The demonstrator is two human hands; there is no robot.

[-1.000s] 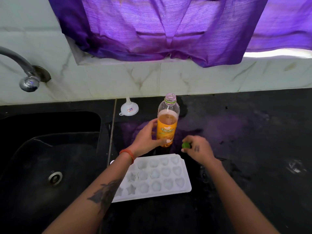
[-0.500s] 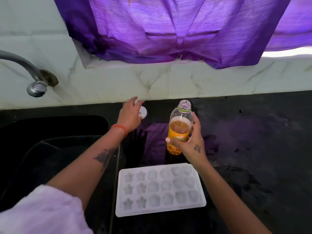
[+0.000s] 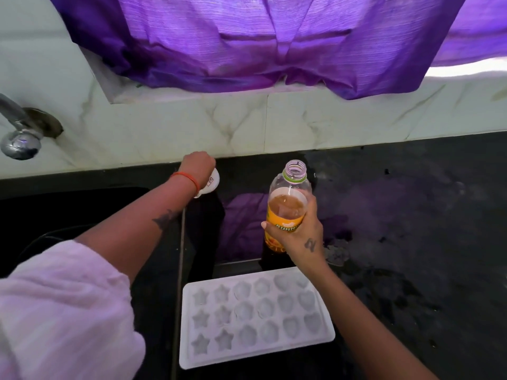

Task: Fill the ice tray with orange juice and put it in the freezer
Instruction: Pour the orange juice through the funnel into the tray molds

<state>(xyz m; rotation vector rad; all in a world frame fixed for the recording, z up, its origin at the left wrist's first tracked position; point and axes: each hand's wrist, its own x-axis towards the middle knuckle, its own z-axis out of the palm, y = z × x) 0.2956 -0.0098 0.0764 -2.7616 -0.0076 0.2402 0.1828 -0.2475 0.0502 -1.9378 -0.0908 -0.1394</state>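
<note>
A white ice tray (image 3: 255, 349) with star and heart moulds lies empty on the black counter, near the front edge. Just behind it stands an uncapped bottle of orange juice (image 3: 286, 200), about two-thirds full. My right hand (image 3: 299, 231) grips the bottle around its orange label. By the back wall, left of the bottle, my left hand (image 3: 199, 167) closes over a small white funnel (image 3: 212, 181), most of which it hides.
A black sink (image 3: 68, 215) lies left of the tray, with a steel tap (image 3: 19, 133) on the wall above it. A purple curtain (image 3: 260, 42) hangs over the marble backsplash. The dark counter (image 3: 411, 242) stretches to the right.
My left hand let go of the bottle, reached back to the funnel and closed on it. My right hand took hold of the bottle; the green cap it held is out of sight.
</note>
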